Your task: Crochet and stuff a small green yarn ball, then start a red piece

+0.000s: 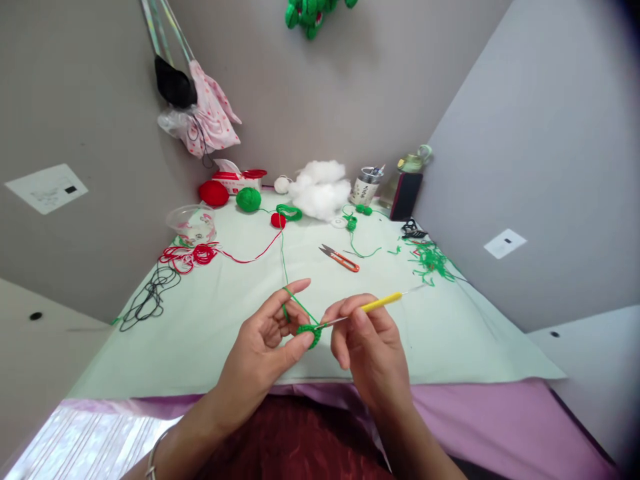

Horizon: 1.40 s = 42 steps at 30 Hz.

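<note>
My left hand (273,340) pinches a small green crochet piece (311,335) between thumb and fingers. Green yarn (283,263) runs from the back of the table over its raised index finger and down to the piece. In my right hand (373,340) is a crochet hook (383,303) with a yellow handle, held between thumb and fingers. The hook's metal tip meets the upper edge of the green piece; whether it sits inside a stitch I cannot tell. Beyond my hands, orange-handled thread snips (340,258) lie on the pale tablecloth (450,340).
Red yarn (214,193), a green yarn ball (249,199), white stuffing (321,190), a pen holder (367,187) and a phone (405,197) line the back. Green yarn scraps (433,261) lie right; black cord (150,293), red-and-white yarn (193,255) and a plastic tub (193,225) are left.
</note>
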Each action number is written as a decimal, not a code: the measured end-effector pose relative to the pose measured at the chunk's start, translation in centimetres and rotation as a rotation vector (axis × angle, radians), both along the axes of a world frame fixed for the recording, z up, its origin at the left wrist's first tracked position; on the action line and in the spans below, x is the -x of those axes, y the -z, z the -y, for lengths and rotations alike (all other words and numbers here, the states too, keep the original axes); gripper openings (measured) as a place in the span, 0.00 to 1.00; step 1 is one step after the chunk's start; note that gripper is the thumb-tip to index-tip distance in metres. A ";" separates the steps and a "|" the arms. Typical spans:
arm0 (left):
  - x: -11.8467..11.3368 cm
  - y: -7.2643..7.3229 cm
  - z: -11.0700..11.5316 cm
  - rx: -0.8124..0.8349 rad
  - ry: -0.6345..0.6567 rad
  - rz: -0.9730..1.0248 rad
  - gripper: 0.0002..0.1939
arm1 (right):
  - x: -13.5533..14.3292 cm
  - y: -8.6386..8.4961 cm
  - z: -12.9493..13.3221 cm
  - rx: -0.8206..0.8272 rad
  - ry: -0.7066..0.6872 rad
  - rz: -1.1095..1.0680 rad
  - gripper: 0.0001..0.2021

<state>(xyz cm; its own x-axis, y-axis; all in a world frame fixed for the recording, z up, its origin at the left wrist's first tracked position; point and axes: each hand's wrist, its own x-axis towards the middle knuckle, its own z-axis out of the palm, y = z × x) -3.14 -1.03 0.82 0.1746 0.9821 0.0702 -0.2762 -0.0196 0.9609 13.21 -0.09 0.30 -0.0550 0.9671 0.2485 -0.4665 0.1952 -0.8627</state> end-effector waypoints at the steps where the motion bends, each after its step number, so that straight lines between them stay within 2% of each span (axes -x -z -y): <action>1: 0.2 0.0 0.1 -0.006 -0.011 -0.024 0.29 | 0.1 0.0 0.0 -0.019 0.008 0.023 0.09; 10: 0.7 -0.2 0.5 -0.129 -0.089 -0.224 0.27 | 0.3 0.3 0.6 -0.186 0.094 0.206 0.08; 15: 0.5 0.3 0.6 -0.245 -0.193 -0.348 0.25 | 0.2 0.1 1.1 -0.407 0.221 0.426 0.10; 20: 0.3 0.5 0.7 -0.529 -0.332 -0.496 0.29 | -0.2 -0.2 1.3 -0.634 0.244 0.663 0.14; 23: 0.4 0.4 0.6 -0.722 -0.355 -0.558 0.35 | -0.4 -0.3 1.1 -0.638 0.216 0.636 0.14; 25: 0.3 0.4 0.6 -0.763 -0.363 -0.563 0.37 | -0.5 0.0 1.0 -0.619 0.197 0.590 0.13; 27: 0.1 0.7 0.6 -0.713 -0.390 -0.549 0.34 | -0.4 0.6 0.9 -0.626 0.217 0.584 0.13; 30: -0.5 1.3 0.6 -0.545 -0.419 -0.498 0.27 | 0.0 1.8 0.8 -0.669 0.319 0.670 0.15; 33: -1.0 1.8 0.6 -0.477 -0.388 -0.436 0.22 | 0.3 2.5 0.8 -0.689 0.392 0.718 0.18; 39: -0.9 1.6 0.6 -0.311 -0.327 -0.326 0.21 | 0.3 2.1 0.9 -0.599 0.411 0.602 0.17; 42: -0.8 1.3 0.7 -0.239 -0.291 -0.289 0.22 | 0.2 1.8 0.8 -0.638 0.449 0.611 0.18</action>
<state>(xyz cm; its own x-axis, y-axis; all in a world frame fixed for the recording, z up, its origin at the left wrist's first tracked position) -2.30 -1.78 -0.53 -0.0599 0.9553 0.2895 0.0516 -0.2866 0.9566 13.05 -0.89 -1.50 -0.0088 0.6248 0.7808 0.2549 0.7564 -0.6024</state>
